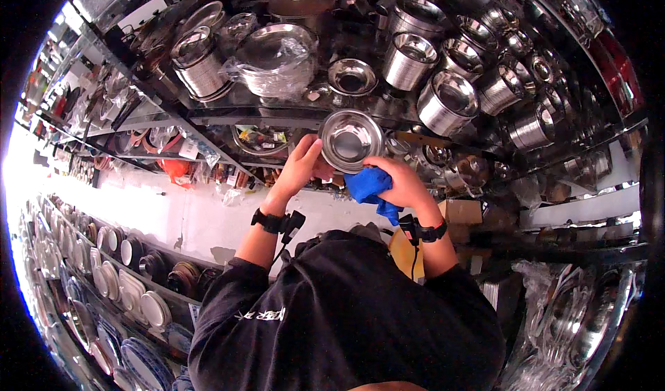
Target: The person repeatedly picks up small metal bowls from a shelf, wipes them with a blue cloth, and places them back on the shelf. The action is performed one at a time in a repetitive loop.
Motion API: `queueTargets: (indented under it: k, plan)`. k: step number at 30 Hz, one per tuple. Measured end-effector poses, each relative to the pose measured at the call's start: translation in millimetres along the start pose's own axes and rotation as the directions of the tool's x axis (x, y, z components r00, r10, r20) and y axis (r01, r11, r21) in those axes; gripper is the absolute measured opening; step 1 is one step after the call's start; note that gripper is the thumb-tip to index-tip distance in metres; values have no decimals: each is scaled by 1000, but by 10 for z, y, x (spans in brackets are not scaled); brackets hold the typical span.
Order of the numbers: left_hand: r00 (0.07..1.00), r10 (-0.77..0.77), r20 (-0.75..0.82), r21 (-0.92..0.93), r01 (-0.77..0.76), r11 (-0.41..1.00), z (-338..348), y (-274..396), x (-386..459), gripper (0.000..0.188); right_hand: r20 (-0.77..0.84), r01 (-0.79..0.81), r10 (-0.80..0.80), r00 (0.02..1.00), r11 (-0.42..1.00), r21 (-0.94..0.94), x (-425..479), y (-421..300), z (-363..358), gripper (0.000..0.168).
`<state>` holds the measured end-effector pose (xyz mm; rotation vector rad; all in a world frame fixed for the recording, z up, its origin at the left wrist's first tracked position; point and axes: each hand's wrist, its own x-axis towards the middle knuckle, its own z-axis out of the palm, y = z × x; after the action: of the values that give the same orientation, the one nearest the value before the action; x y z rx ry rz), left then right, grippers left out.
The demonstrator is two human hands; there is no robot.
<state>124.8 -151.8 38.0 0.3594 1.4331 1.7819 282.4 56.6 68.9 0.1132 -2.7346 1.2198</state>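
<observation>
A shiny stainless steel bowl is held up in front of the shelf edge, its inside facing the camera. The fingers of my left hand grip its left rim. My right hand holds a crumpled blue cloth against the lower right of the bowl, with fingers on the rim. Just beyond, a smaller steel bowl rests on the shelf. Both wrists wear black straps with small devices.
Stacks of steel bowls fill the shelf at the right. Plastic-wrapped steel plates stand left of centre. Below the shelf edge lies a round tray with small packets. White plates line a rack at lower left; a cardboard box sits at right.
</observation>
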Motion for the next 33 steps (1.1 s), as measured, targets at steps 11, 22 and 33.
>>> queueTargets:
  k: [11,22,33]
  plan:
    - [886,373,-277,226,-317,921,545,367,910,24,-119,-28,50,992,984,178,-514,330,-601,84]
    - [723,551,-417,751,-67,657,465,443,1593,31,-131,-160,185,974,970,182,-1155,745,-1024,74]
    - [632,676,-377,910,120,396,220,191,1873,39,-79,-201,226,971,949,244,-1299,940,-1222,74]
